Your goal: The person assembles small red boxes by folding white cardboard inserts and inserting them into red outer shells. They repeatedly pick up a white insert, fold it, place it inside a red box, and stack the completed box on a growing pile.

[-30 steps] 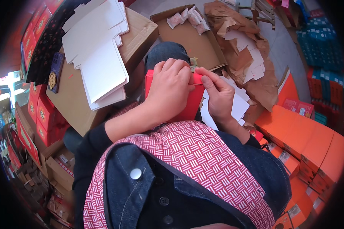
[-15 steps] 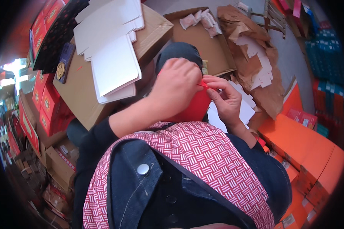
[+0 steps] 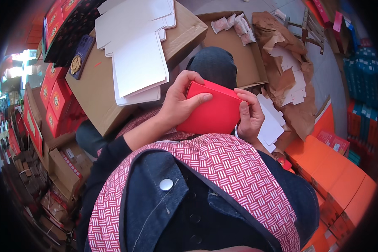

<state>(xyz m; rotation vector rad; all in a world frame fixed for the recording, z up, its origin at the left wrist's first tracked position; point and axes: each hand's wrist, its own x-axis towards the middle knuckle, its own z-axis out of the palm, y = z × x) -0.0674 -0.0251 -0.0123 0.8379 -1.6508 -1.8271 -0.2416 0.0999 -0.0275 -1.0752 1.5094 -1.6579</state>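
Observation:
A plain red box [image 3: 218,110] is held between my two hands in front of my lap, its broad face turned up toward me. My left hand [image 3: 181,98] grips its left side, thumb lying flat across the face and fingers curled over the far edge. At the right end, my right hand [image 3: 250,113] pinches the upper corner, with the thumb on the near side and fingertips on the top edge. My denim-covered knee [image 3: 212,63] is just beyond the box. The box's underside is hidden.
Flat white card blanks [image 3: 138,63] lie on a large cardboard box [image 3: 94,94] at left, beside a dark phone [image 3: 82,52]. An open carton [image 3: 231,52] holds small wrapped packets [image 3: 241,27]. Crumpled brown paper [image 3: 300,113] and orange boxes [image 3: 323,161] are on the right.
My left hand has swung off the right corner and opened around the box's left side, uncovering its red face. My right hand stays at the right corner. The view has shifted slightly.

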